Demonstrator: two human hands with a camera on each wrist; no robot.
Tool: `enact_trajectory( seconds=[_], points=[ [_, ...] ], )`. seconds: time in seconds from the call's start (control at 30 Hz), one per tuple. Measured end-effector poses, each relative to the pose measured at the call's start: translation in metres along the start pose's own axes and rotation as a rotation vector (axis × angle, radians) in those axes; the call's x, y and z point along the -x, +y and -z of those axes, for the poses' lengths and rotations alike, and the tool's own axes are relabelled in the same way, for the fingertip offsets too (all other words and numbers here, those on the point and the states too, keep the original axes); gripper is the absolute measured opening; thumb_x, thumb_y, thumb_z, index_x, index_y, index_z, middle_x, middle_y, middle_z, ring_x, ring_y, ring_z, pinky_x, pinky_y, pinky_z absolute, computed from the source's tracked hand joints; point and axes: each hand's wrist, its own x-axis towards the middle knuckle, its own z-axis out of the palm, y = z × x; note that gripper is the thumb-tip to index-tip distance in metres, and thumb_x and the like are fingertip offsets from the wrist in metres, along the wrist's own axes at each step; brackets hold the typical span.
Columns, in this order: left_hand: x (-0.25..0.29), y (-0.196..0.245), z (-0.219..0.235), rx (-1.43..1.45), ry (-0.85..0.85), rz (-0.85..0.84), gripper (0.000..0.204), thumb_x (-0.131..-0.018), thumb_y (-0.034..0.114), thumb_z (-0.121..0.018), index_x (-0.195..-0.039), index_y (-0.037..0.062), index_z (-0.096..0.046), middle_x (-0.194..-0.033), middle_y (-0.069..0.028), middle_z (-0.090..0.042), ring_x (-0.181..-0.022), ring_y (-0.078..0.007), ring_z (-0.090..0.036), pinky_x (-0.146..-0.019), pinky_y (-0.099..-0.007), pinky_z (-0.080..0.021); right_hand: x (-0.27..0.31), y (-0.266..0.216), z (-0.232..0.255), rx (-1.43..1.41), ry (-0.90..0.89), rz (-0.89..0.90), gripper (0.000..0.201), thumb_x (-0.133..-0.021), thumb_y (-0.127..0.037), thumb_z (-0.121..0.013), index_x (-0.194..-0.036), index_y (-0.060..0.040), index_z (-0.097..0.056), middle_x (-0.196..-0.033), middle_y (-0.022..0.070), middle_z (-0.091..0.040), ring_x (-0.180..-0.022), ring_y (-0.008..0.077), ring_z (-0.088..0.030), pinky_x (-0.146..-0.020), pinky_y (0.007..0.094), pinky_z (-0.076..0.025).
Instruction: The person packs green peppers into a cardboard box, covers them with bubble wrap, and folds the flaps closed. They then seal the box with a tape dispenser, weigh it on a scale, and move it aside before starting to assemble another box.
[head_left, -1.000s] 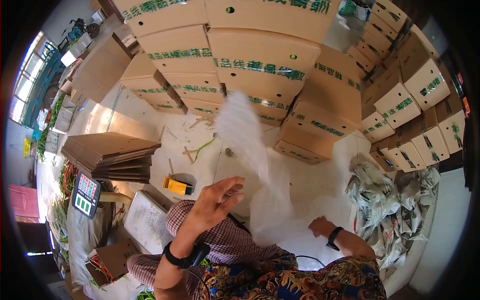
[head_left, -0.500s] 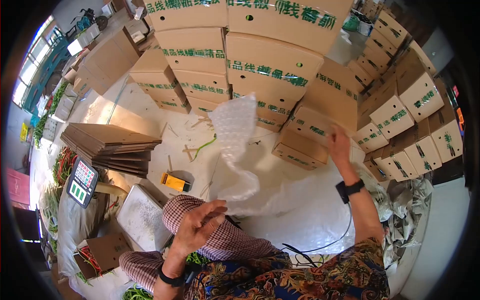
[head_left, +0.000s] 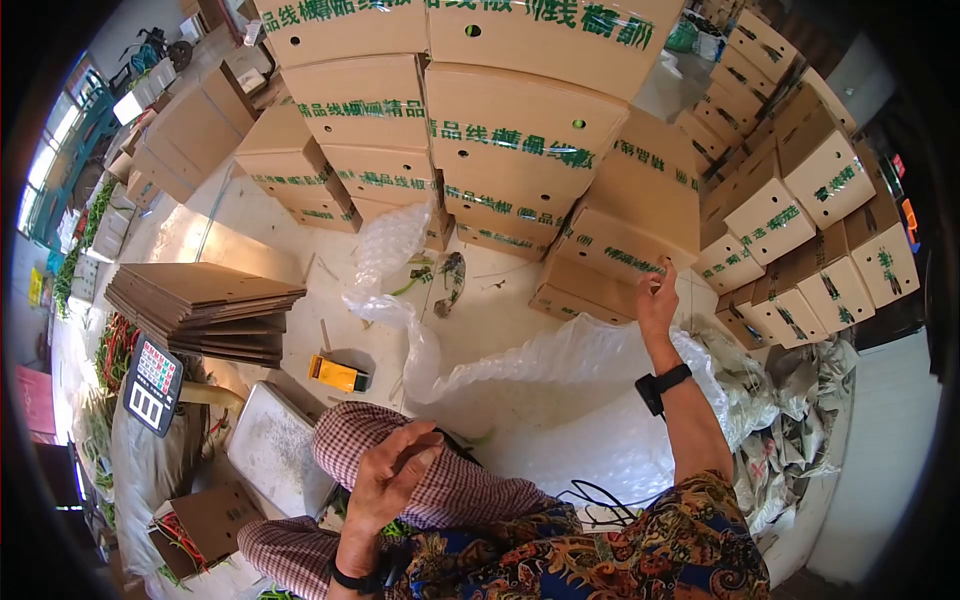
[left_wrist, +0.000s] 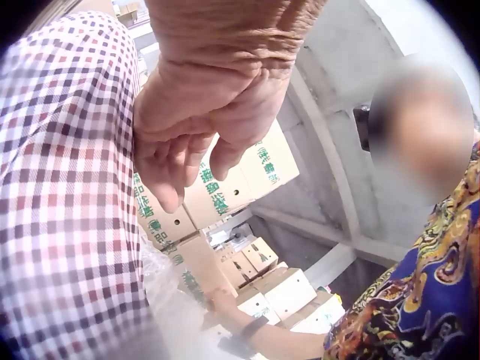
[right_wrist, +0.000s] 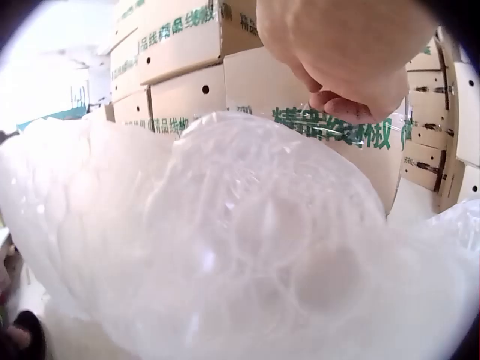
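A long sheet of clear bubble wrap (head_left: pixel 590 375) spreads over the floor in front of the person, its narrow twisted end trailing left toward the stacked boxes. My right hand (head_left: pixel 657 300) is raised just above the sheet's far right part, fingers loosely bent, in front of a low carton (head_left: pixel 640 225). In the right wrist view, bubble wrap (right_wrist: pixel 262 232) fills the lower area, below the fingers (right_wrist: pixel 349 111); nothing shows in their grasp. My left hand (head_left: pixel 390 475) hovers by the checked trouser knee (head_left: pixel 350 435), holding nothing, with fingers relaxed.
Printed cartons (head_left: pixel 520 110) are stacked ahead, with more cartons (head_left: pixel 835 190) at the right. Flattened cardboard (head_left: pixel 205 285) lies left, near a yellow object (head_left: pixel 338 374) and a scale display (head_left: pixel 153 385). Crumpled plastic sacks (head_left: pixel 790 430) lie at the right. A black cable (head_left: pixel 600 500) loops near the lap.
My right hand has risen from low by the lap to the cartons on the right. The bubble wrap has spread wider, its narrow end swinging left. My left hand has lowered slightly.
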Motion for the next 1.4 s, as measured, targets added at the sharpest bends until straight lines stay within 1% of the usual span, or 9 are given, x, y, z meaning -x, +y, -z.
enact_trajectory(
  seconds=[0.2,0.6,0.77,1.0,1.07,1.17,1.23,1.3,1.4],
  points=[
    [-0.002,0.007,-0.004,-0.283,0.010,-0.096,0.033,-0.092,0.004,-0.063,-0.124,-0.0057,-0.059,-0.106,-0.0173,-0.070,-0.098,-0.0240,-0.069,-0.088,-0.0326,-0.053,0.001,0.011,-0.002,0.103,0.027,0.061,0.056,-0.084,-0.003,-0.055,-0.139,-0.0079,-0.044,-0.087,0.0110,-0.070,-0.074,0.0230,-0.069,-0.071,0.0338,-0.054],
    [0.001,0.005,-0.012,-0.351,0.049,-0.195,0.032,-0.089,0.001,-0.064,-0.120,-0.0054,-0.060,-0.103,-0.0190,-0.069,-0.095,-0.0278,-0.069,-0.084,-0.0346,-0.053,-0.020,0.039,0.009,0.238,-0.007,0.142,0.059,-0.082,-0.008,-0.065,-0.138,-0.0093,-0.046,-0.079,0.0094,-0.070,-0.073,0.0274,-0.068,-0.070,0.0390,-0.053],
    [0.007,0.007,-0.013,-0.390,0.066,-0.207,0.032,-0.089,0.003,-0.065,-0.120,-0.0037,-0.060,-0.104,-0.0176,-0.069,-0.096,-0.0273,-0.069,-0.084,-0.0343,-0.053,-0.007,0.031,0.025,0.283,-0.071,0.239,0.042,-0.083,-0.009,-0.066,-0.124,-0.0081,-0.061,-0.076,0.0105,-0.067,-0.070,0.0279,-0.066,-0.071,0.0391,-0.053],
    [0.013,0.002,-0.014,-0.359,0.131,-0.209,0.030,-0.088,0.003,-0.065,-0.118,-0.0023,-0.061,-0.101,-0.0163,-0.068,-0.095,-0.0270,-0.069,-0.083,-0.0343,-0.054,0.000,0.038,0.041,0.189,-0.153,0.216,0.039,-0.086,-0.012,-0.065,-0.124,-0.0038,-0.063,-0.080,0.0140,-0.069,-0.070,0.0209,-0.066,-0.070,0.0328,-0.053],
    [0.012,0.004,-0.016,-0.407,0.086,-0.200,0.031,-0.092,0.002,-0.063,-0.122,-0.0039,-0.060,-0.102,-0.0156,-0.068,-0.098,-0.0252,-0.068,-0.087,-0.0326,-0.053,0.001,0.037,0.037,0.270,-0.143,0.215,0.041,-0.084,-0.015,-0.066,-0.124,-0.0051,-0.062,-0.084,0.0153,-0.071,-0.077,0.0300,-0.069,-0.074,0.0384,-0.055],
    [0.007,0.005,-0.021,-0.439,0.062,-0.219,0.030,-0.090,0.002,-0.064,-0.120,-0.0027,-0.061,-0.101,-0.0154,-0.068,-0.097,-0.0256,-0.069,-0.085,-0.0328,-0.053,0.016,0.033,0.026,0.278,-0.194,0.136,0.045,-0.085,-0.015,-0.065,-0.129,-0.0049,-0.058,-0.083,0.0171,-0.072,-0.078,0.0318,-0.070,-0.073,0.0396,-0.055],
    [0.009,0.007,-0.025,-0.467,0.076,-0.238,0.030,-0.089,0.002,-0.064,-0.119,-0.0017,-0.062,-0.101,-0.0151,-0.069,-0.095,-0.0263,-0.069,-0.083,-0.0333,-0.054,0.017,0.030,0.017,0.287,-0.174,0.159,0.044,-0.086,-0.015,-0.064,-0.129,-0.0047,-0.056,-0.077,0.0157,-0.071,-0.072,0.0287,-0.070,-0.069,0.0385,-0.054],
    [0.011,0.005,-0.025,-0.481,0.059,-0.245,0.029,-0.089,0.002,-0.064,-0.118,-0.0016,-0.062,-0.100,-0.0152,-0.069,-0.094,-0.0268,-0.069,-0.083,-0.0339,-0.054,0.005,0.039,0.014,-0.183,-0.169,-0.030,0.034,-0.088,-0.016,-0.064,-0.118,-0.0016,-0.060,-0.073,0.0144,-0.068,-0.065,0.0231,-0.068,-0.064,0.0352,-0.053],
    [0.018,0.006,-0.021,-0.468,0.062,-0.257,0.029,-0.089,0.002,-0.065,-0.117,-0.0018,-0.062,-0.100,-0.0153,-0.069,-0.094,-0.0274,-0.069,-0.083,-0.0340,-0.054,0.001,0.042,0.031,0.044,-0.192,0.163,0.025,-0.089,-0.015,-0.064,-0.106,0.0025,-0.062,-0.070,0.0128,-0.066,-0.062,0.0178,-0.065,-0.061,0.0316,-0.052]
  ],
)
